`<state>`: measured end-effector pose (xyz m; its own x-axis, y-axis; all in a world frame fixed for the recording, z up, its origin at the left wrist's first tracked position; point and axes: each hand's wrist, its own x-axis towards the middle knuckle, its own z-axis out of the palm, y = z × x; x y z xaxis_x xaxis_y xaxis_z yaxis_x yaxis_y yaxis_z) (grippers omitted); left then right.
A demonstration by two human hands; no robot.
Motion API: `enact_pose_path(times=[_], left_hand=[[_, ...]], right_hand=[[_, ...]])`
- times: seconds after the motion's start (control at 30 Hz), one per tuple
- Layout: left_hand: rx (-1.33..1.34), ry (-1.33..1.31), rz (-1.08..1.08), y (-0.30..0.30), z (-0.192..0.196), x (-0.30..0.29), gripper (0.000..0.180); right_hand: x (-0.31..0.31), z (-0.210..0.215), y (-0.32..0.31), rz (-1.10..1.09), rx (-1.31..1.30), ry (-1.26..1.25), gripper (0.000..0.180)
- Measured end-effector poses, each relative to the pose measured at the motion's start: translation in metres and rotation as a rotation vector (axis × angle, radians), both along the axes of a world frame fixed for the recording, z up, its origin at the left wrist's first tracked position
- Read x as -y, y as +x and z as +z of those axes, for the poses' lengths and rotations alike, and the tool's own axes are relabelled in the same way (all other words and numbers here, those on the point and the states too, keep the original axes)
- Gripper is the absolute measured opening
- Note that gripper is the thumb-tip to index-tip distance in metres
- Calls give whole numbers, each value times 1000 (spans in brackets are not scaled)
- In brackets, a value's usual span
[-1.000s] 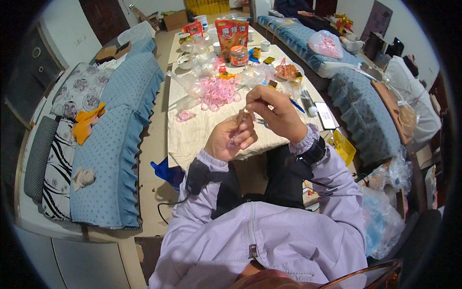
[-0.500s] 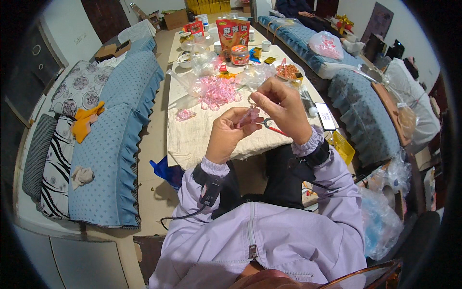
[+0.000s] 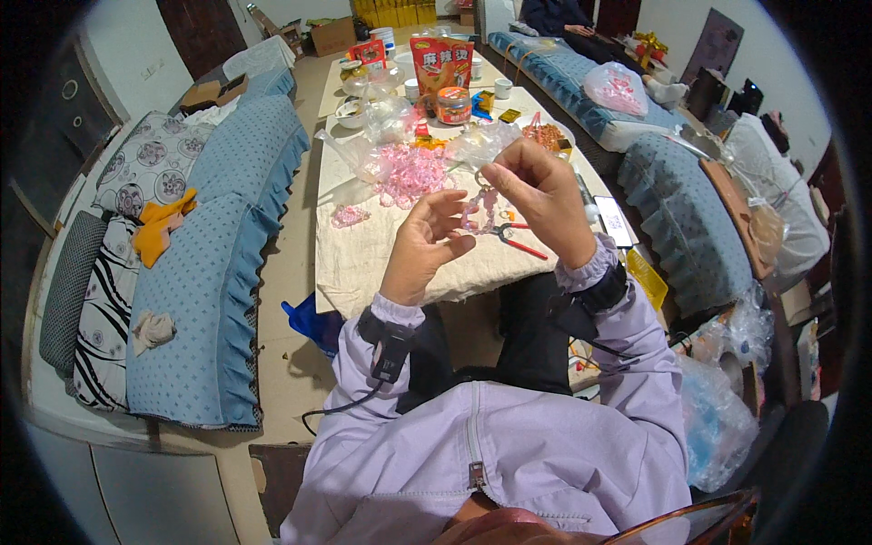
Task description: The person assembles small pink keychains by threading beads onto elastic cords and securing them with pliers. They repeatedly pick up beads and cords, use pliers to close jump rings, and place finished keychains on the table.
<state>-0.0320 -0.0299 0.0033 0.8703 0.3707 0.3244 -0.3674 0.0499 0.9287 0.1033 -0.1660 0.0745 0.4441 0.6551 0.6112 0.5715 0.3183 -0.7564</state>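
Observation:
My right hand [image 3: 545, 202] pinches a small metal ring [image 3: 481, 180] between thumb and fingertips above the near part of the table. From the ring hangs a loop of pink beads [image 3: 471, 214]. Close to its left side is my left hand [image 3: 421, 247], thumb and fingers spread; whether a fingertip touches the beads I cannot tell. Red-handled pliers [image 3: 524, 245] lie on the cloth just beyond the hanging beads. Farther back is a heap of pink beaded strands [image 3: 413, 173]. A small pink beaded piece [image 3: 349, 216] rests left of my left hand.
A cream cloth [image 3: 354, 263] covers the table. Behind the heap stand a red food pouch [image 3: 441, 64], a jar [image 3: 453, 106] and plastic bags [image 3: 391, 118]. A phone [image 3: 612, 221] lies at the right edge. Blue-covered sofas [image 3: 204, 300] flank the table; a person [image 3: 568, 23] sits far right.
My left hand's fingers have spread and drawn back from the pink beads, which now hang as an open loop. My right hand still holds the ring, slightly farther right. More of the pliers shows.

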Motion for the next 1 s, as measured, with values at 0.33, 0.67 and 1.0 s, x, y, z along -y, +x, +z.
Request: enact_pose_path(times=[0.33,0.67,1.0], left_hand=[[24,-45,-3,5,-10,-1,48],[-4,-109,26,10,-21,-1,16],[-20,-118,27,8,-27,-6,14]], right_hand=[[-3,1,0,15,-22,13,18],[-3,3,4,0,1,-2,19],[0,4,5,-65,144,-106,20]])
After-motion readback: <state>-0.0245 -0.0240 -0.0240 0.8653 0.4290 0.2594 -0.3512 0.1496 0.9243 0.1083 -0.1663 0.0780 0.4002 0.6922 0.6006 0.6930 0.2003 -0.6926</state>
